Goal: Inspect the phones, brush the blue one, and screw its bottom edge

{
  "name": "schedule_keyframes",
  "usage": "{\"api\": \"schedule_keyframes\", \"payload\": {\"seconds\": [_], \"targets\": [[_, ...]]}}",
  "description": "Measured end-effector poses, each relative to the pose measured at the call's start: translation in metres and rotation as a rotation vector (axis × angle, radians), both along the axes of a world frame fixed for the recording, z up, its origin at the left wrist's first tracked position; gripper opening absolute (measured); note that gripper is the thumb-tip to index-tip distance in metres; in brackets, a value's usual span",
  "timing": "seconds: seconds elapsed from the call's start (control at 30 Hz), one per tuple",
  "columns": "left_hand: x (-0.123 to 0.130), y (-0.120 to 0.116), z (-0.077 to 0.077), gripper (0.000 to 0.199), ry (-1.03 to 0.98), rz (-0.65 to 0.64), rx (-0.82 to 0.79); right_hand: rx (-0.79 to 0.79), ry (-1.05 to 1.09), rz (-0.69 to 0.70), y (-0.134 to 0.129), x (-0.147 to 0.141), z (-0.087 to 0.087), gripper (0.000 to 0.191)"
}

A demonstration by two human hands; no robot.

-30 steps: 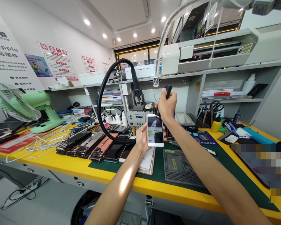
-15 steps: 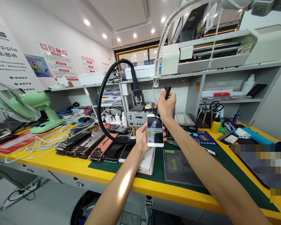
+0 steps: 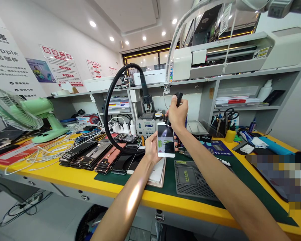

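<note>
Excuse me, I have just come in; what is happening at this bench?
A person's left hand holds a white phone above the green mat, its screen facing the person. The right hand grips a black tool by the phone's top edge; whether they touch is unclear. Stacked phones lie to the left, and a dark perforated pad lies on the mat.

The left forearm and right forearm are bare and slim, tapering smoothly to narrow wrists — an elongated, bright light patch marks the left one. The left hand and right hand are bare too — their finer detail too small to tell.
</note>
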State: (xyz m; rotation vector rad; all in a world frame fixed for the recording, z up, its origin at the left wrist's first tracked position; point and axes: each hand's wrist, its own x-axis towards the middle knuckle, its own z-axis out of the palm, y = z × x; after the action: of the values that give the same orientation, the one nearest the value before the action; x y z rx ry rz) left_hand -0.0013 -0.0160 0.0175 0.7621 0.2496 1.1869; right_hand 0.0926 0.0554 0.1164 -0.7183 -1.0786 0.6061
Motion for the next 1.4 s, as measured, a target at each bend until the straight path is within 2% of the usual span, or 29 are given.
{"api": "schedule_keyframes", "payload": {"seconds": [0.77,1.4], "targets": [[0.0005,0.0012,-0.0016,0.046,0.028,0.092,-0.018,-0.018,-0.013,-0.011,-0.0004,-0.0003,0.0004,0.034],[-0.0009,0.0015,-0.0014,0.043,0.023,0.056,-0.020,0.023,-0.006,0.026,0.0004,-0.0013,-0.0011,0.036]]}}
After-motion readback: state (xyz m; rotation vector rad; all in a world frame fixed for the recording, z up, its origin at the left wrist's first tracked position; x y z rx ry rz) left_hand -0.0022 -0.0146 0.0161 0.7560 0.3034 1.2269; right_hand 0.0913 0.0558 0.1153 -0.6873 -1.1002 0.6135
